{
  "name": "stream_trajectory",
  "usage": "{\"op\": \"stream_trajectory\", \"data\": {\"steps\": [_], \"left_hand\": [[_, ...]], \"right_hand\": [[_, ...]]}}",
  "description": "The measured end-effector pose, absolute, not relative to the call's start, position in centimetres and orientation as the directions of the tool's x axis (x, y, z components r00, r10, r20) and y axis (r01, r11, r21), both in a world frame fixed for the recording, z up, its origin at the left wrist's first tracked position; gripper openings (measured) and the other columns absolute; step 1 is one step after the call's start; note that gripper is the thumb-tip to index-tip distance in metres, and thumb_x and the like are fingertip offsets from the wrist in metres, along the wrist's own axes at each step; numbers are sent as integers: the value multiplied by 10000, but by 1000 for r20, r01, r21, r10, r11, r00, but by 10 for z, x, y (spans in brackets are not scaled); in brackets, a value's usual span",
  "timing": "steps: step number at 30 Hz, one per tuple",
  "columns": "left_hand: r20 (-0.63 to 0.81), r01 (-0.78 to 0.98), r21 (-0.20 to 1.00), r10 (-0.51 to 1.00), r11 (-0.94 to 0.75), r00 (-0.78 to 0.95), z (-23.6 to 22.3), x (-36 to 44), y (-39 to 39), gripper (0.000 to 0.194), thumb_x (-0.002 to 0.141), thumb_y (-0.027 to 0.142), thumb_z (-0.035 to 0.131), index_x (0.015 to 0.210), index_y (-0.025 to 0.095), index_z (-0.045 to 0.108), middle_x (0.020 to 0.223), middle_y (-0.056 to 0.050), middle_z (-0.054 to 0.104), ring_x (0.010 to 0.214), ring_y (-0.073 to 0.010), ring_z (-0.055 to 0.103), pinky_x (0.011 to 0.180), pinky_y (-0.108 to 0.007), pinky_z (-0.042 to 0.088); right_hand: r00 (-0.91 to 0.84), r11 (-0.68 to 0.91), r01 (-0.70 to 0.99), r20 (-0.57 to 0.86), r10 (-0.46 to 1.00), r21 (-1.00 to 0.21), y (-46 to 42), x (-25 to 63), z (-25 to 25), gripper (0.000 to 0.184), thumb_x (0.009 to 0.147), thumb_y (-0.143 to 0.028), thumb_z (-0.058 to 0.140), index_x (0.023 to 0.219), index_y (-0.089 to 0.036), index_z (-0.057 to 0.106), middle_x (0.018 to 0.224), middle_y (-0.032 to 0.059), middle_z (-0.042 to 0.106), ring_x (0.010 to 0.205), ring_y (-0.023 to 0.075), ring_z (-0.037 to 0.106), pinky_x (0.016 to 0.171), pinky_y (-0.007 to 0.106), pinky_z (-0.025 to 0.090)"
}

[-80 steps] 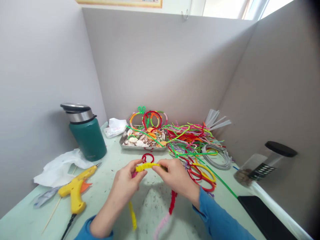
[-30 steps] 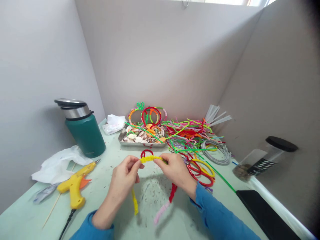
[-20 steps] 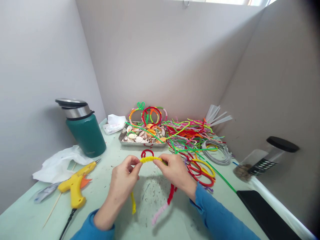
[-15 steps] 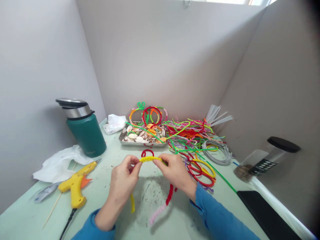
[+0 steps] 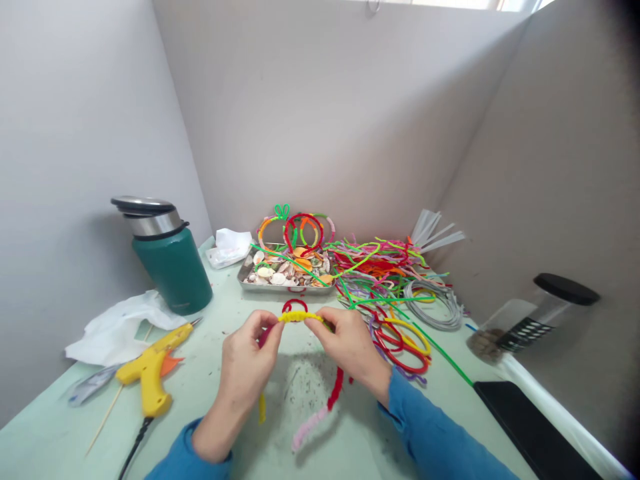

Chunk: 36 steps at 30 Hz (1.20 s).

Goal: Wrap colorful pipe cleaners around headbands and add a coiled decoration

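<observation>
A fuzzy yellow pipe cleaner (image 5: 295, 317) forms a thick, coiled-looking stretch between my two hands. My left hand (image 5: 249, 360) pinches its left end, and a loose yellow tail hangs below that palm. At the other end, my right hand (image 5: 350, 341) closes thumb and finger on the yellow piece. From under the right hand a red stretch (image 5: 336, 390) hangs down and turns into a pink end (image 5: 309, 430); the joins are hidden by my fingers. Just behind, a small red pipe cleaner loop (image 5: 295, 307) shows on the table.
A metal tray (image 5: 280, 289) of seashells stands at the back, with wrapped rings above it. Right of it sprawls a heap of coloured pipe cleaners (image 5: 375, 267). A yellow glue gun (image 5: 155, 360) and green bottle (image 5: 173, 267) are left; a black-lidded jar (image 5: 530, 320) is right.
The red and pink hanging end has swung slightly left. The yellow stretch between my fingers has turned a little, and its loose tail hangs less visibly. Both hands keep almost the same place.
</observation>
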State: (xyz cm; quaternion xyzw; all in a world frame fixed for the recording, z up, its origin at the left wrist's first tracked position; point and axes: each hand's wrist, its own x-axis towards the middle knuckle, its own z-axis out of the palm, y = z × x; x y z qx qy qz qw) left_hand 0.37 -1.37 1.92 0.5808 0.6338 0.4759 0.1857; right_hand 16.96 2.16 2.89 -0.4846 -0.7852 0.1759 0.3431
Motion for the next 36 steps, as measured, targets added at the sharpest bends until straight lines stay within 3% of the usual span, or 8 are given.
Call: {"op": "stream_trajectory", "data": {"steps": [3, 6, 9, 14, 21, 29, 36], "left_hand": [[320, 546, 828, 908, -129, -271, 19, 3, -12, 227, 786, 391, 501, 902, 203, 553, 680, 5, 632, 596, -147, 588, 557, -224, 423], [330, 619, 775, 916, -123, -230, 21, 3, -13, 301, 812, 386, 456, 1012, 207, 593, 727, -7, 646, 602, -153, 572, 572, -234, 414], [350, 657, 739, 918, -148, -187, 23, 4, -14, 292, 814, 388, 456, 941, 199, 640, 761, -14, 654, 640, -151, 563, 597, -225, 404], [305, 647, 754, 932, -113, -193, 23, 5, -15, 307, 801, 422, 467, 854, 187, 658, 589, 19, 594, 529, -127, 491, 501, -204, 341], [224, 556, 831, 935, -35, -275, 24, 6, -16, 347, 772, 466, 492, 838, 176, 670, 526, 36, 496, 475, -110, 394, 446, -202, 284], [164, 454, 891, 931, 2, -326, 21, 10, -14, 347, 758, 475, 506, 583, 175, 517, 478, 57, 364, 468, -89, 327, 441, -189, 254], [160, 402, 915, 916, 1, -367, 16, 12, -14, 331, 752, 477, 518, 614, 178, 541, 489, 57, 380, 462, -87, 334, 435, -188, 258]], "right_hand": [[-292, 465, 599, 362, 885, -652, 21, 170, 28, 239, 847, -365, 480, 802, -190, 636, 626, -14, 583, 565, 112, 485, 525, 209, 291], [-255, 439, 552, 358, 898, -709, 20, 169, 29, 209, 823, -363, 523, 943, -200, 576, 688, -11, 608, 583, 122, 518, 547, 212, 324], [-267, 461, 504, 377, 887, -730, 19, 168, 32, 154, 831, -327, 511, 912, -197, 526, 726, -13, 601, 608, 118, 524, 568, 212, 341], [-291, 483, 501, 386, 875, -718, 17, 168, 33, 97, 854, -280, 461, 840, -188, 492, 693, -26, 561, 582, 104, 488, 557, 213, 329], [-231, 379, 461, 304, 924, -802, 17, 166, 33, 78, 821, -254, 480, 783, -185, 477, 642, -20, 568, 546, 104, 510, 522, 208, 350], [-213, 279, 237, 231, 949, -930, 18, 160, 28, 36, 822, -234, 442, 829, -201, 428, 767, -15, 637, 469, 85, 560, 475, 200, 399], [-131, 228, 291, 197, 972, -929, 19, 159, 26, 90, 802, -282, 482, 797, -195, 459, 717, -11, 632, 501, 114, 609, 469, 208, 420]]}}
